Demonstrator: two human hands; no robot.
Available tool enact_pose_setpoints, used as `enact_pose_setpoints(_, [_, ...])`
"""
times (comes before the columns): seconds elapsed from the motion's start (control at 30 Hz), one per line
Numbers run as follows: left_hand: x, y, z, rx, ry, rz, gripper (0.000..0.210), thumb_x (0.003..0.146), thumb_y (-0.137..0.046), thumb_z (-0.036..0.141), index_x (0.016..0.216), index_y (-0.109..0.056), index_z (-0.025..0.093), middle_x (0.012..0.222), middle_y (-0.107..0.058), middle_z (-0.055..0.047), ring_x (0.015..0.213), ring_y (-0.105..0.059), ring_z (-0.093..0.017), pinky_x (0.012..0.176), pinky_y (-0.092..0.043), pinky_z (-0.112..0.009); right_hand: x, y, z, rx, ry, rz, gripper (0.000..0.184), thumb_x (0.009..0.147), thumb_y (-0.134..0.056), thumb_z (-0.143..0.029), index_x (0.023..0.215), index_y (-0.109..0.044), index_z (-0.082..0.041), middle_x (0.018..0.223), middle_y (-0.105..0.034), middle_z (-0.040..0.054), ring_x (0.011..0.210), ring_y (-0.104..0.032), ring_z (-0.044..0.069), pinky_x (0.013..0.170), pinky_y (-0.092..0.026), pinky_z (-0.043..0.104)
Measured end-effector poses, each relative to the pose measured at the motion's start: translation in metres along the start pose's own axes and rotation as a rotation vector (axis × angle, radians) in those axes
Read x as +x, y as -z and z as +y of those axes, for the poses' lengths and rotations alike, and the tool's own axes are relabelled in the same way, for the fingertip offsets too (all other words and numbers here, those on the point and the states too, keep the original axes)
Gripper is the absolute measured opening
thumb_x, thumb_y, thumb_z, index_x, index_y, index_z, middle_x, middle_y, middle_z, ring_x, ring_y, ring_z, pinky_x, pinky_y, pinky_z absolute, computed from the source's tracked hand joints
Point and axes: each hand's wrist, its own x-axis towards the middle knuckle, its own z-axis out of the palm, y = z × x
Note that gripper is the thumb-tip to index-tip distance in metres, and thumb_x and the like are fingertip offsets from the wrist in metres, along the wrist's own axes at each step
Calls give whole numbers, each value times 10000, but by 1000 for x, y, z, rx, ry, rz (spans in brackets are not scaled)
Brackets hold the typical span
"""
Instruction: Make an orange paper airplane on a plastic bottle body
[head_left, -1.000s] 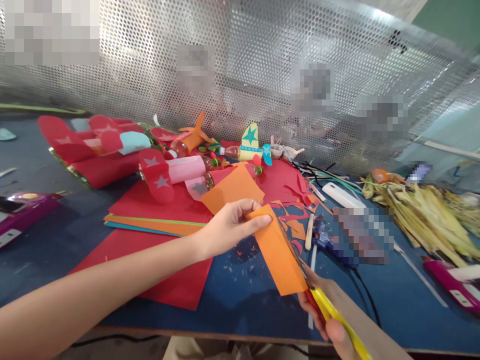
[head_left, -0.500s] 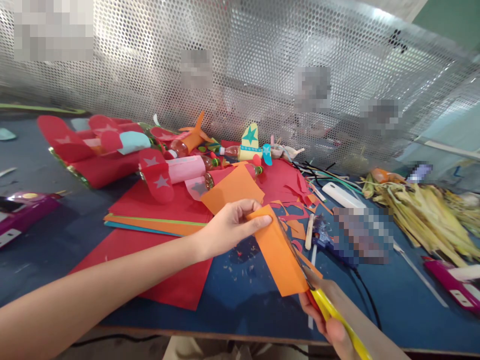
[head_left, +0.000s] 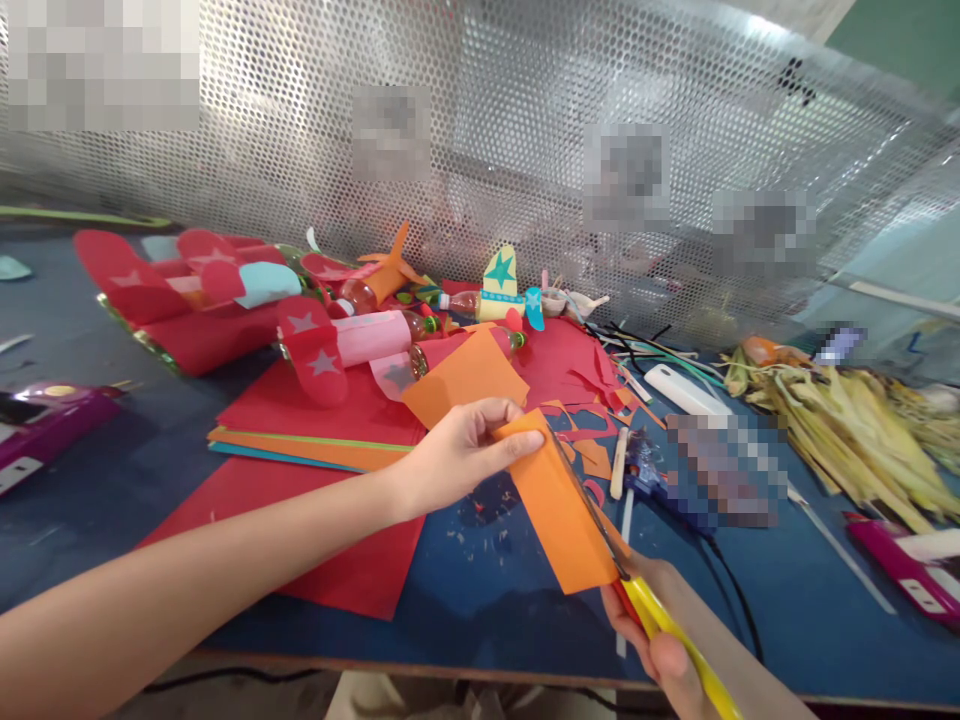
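Observation:
My left hand (head_left: 480, 445) pinches the upper end of a folded piece of orange paper (head_left: 562, 525), thumb on top. In my right hand (head_left: 667, 630) is a pair of scissors (head_left: 660, 620) with yellow and red handles. Its blades run along the right edge of the orange paper, with a narrow orange strip on the blades' other side. Behind my left hand lies another orange sheet (head_left: 469, 378). Red paper (head_left: 345, 570) and a stack of coloured sheets (head_left: 315, 452) lie under and left of my left forearm.
Plastic-bottle planes with red (head_left: 210, 335), pink (head_left: 371, 338) and yellow (head_left: 501, 300) paper stand at the back. Right of my hands are orange scraps (head_left: 595, 460), a blue glue gun (head_left: 667, 495), dried husks (head_left: 840, 425) and a purple-white object (head_left: 911, 570). A perforated metal screen (head_left: 517, 110) stands behind.
The scissors and the paper stay almost in place. The narrow orange strip beside the blades has shifted slightly toward my right hand. My left hand has not visibly moved.

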Motion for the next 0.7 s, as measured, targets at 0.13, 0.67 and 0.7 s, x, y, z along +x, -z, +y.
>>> enact_pose_setpoints(0.13, [1, 0, 0, 9, -4, 2, 341, 786, -585, 451, 652, -459, 164, 631, -371, 59, 571, -345, -77, 550, -307, -221, -1, -1, -5, 36, -71, 22, 910, 631, -225, -914, 954, -582, -141, 485, -275, -60, 417, -239, 82, 327, -190, 216])
enact_pose_setpoints(0.67, [-1, 0, -2, -42, 62, -16, 363, 769, -602, 491, 702, -482, 155, 664, -452, 40, 591, -414, -83, 565, -341, -226, 3, -1, 24, 48, -70, 15, 919, 572, -331, -919, 1044, -615, -184, 463, -272, -42, 421, -290, 133, 383, -296, 286])
enact_pose_setpoints(0.7, [-1, 0, -2, -48, 66, -19, 365, 768, -603, 494, 706, -485, 155, 665, -457, 38, 589, -416, -83, 562, -341, -225, 3, 0, 21, 39, -72, 13, 924, 581, -316, -920, 1045, -612, -177, 470, -255, -48, 425, -268, 124, 386, -282, 282])
